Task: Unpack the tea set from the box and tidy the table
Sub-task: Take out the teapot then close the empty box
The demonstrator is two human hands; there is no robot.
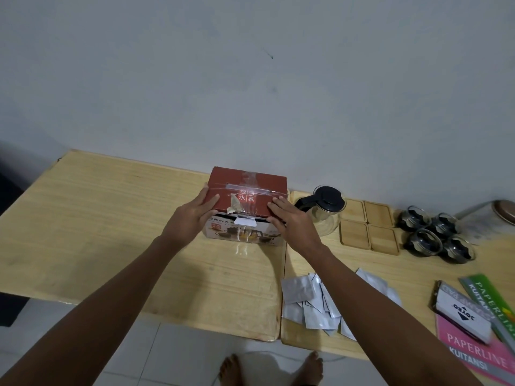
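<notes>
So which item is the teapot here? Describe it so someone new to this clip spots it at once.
Start at the red box that both hands press on, at the middle of the wooden table. Right beside it, toward the four wooden coasters, stands the teapot. It is the only clear glass vessel with a black lid and handle; the four small cups are lidless.

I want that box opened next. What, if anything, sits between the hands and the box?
Nothing visible: the left hand and right hand already rest on the box, one at each end of its closed top.
</notes>
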